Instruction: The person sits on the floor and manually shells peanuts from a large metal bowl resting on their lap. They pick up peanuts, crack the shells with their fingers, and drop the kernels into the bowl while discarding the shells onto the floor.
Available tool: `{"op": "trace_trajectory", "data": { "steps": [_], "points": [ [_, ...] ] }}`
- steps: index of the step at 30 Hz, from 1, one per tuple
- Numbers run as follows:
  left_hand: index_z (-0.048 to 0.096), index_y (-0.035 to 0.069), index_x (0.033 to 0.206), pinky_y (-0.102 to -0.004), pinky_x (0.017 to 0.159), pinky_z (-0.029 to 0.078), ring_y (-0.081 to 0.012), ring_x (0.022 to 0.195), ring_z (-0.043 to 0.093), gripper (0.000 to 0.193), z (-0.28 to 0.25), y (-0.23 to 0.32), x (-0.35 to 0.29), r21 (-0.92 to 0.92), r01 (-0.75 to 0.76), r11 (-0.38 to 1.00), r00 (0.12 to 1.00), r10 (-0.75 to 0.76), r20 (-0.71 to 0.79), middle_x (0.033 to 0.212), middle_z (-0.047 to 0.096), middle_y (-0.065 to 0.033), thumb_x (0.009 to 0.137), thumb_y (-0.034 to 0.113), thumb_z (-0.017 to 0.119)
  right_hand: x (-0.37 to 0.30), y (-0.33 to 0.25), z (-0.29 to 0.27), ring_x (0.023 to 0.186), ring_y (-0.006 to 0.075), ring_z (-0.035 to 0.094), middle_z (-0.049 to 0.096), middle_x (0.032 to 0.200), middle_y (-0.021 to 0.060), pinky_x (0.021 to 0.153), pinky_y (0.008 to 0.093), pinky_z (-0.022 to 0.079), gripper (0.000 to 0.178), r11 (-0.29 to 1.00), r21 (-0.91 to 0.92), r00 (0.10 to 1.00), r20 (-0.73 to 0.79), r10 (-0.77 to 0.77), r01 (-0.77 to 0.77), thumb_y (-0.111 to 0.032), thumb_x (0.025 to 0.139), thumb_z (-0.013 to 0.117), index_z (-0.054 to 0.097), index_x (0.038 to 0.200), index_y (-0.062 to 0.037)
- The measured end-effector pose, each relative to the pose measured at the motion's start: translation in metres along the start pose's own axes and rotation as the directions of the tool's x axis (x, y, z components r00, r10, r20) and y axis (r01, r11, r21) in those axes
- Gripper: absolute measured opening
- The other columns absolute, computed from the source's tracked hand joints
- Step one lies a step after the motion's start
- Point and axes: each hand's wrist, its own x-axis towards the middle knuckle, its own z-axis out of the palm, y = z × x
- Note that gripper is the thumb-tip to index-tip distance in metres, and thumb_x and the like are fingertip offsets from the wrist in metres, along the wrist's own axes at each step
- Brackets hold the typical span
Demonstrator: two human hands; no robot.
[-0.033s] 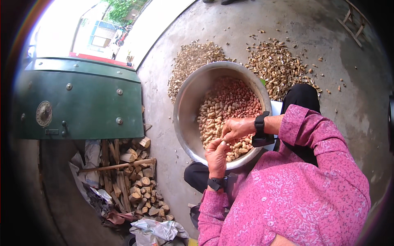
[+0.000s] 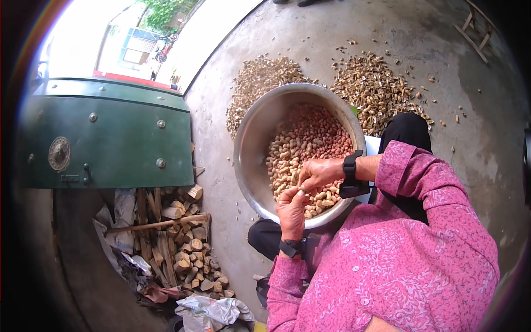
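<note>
Our left hand (image 2: 291, 213) and right hand (image 2: 319, 173) pinch one peanut (image 2: 302, 187) over the bowl (image 2: 251, 149); shell heaps (image 2: 376, 88) far, firewood (image 2: 177, 243) left.

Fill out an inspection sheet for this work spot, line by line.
Surface: bare concrete floor, stained.
Job's things: large metal bowl of shelled peanuts on the person's lap.
Clutter: heap of unshelled peanuts and heap of empty shells beyond the bowl; stray shells around.
Hands: left hand and right hand meet over the bowl, fingertips pinching something small; cannot tell what.
Cables: nothing seen.
Surroundings: green metal machine, chopped firewood, crumpled bags.
</note>
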Motion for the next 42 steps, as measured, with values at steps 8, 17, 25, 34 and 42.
{"op": "trace_trajectory", "data": {
  "steps": [8, 17, 25, 34, 42],
  "points": [
    [0.055, 0.001, 0.09, -0.0256, 0.059, 0.051, -0.0132, 0.063, 0.058, 0.008, 0.003, -0.004, 0.001, 0.04, -0.041, 0.998, 0.999, 0.041, -0.002, 0.077, 0.06, -0.006, 0.082, 0.002, 0.055, 0.01, 0.016, 0.008, 0.054, 0.0237, 0.059, 0.059, 0.06, 0.0155, 0.051, 0.0352, 0.046, 0.018, 0.856, -0.444, 0.939, -0.084, -0.335, 0.265, -0.013, 0.068, 0.052, 0.062, 0.068, 0.0018],
    [0.054, 0.003, 0.093, -0.0292, 0.062, 0.051, -0.0155, 0.067, 0.059, 0.009, 0.006, -0.005, 0.003, -0.166, -0.001, 0.986, 0.999, -0.005, -0.036, 0.078, 0.06, -0.0069, 0.085, 0.005, 0.052, 0.009, 0.009, 0.013, 0.054, 0.022, 0.056, 0.056, 0.058, 0.0122, 0.051, 0.0322, 0.045, 0.018, 0.972, -0.229, 0.951, -0.288, -0.114, 0.048, -0.013, 0.071, 0.049, 0.06, 0.07, 0.0019],
    [0.054, 0.006, 0.091, -0.0318, 0.061, 0.052, -0.0157, 0.065, 0.058, 0.007, -0.005, 0.001, 0.003, -0.228, 0.074, 0.971, 0.997, -0.079, -0.015, 0.076, 0.059, -0.0062, 0.084, 0.007, 0.053, 0.007, 0.003, -0.005, 0.053, 0.0265, 0.057, 0.056, 0.057, 0.0186, 0.053, 0.0369, 0.045, 0.02, 0.852, -0.521, 0.935, -0.277, -0.222, 0.047, -0.015, 0.068, 0.051, 0.06, 0.063, 0.0022],
    [0.053, 0.006, 0.084, -0.028, 0.058, 0.05, -0.0147, 0.062, 0.056, 0.001, -0.004, 0.012, -0.004, -0.219, 0.167, 0.961, 0.984, -0.175, -0.02, 0.074, 0.059, -0.0061, 0.084, 0.007, 0.053, 0.008, 0.006, -0.026, 0.064, 0.0311, 0.06, 0.06, 0.067, 0.0185, 0.06, 0.0377, 0.047, 0.019, 0.829, -0.553, 0.926, -0.262, -0.271, 0.086, -0.017, 0.065, 0.055, 0.063, 0.069, -0.0004],
    [0.053, 0.007, 0.085, -0.0262, 0.057, 0.049, -0.0134, 0.06, 0.056, 0.002, 0.002, 0.014, -0.006, -0.241, 0.201, 0.949, 0.979, -0.204, 0.01, 0.073, 0.058, -0.0053, 0.084, 0.007, 0.052, -0.004, -0.018, -0.015, 0.064, 0.017, 0.06, 0.062, 0.072, 0.0113, 0.058, 0.0301, 0.047, 0.022, 0.977, -0.208, 0.989, -0.132, -0.068, 0.04, -0.017, 0.071, 0.057, 0.063, 0.081, 0.0007]
  ]
}}
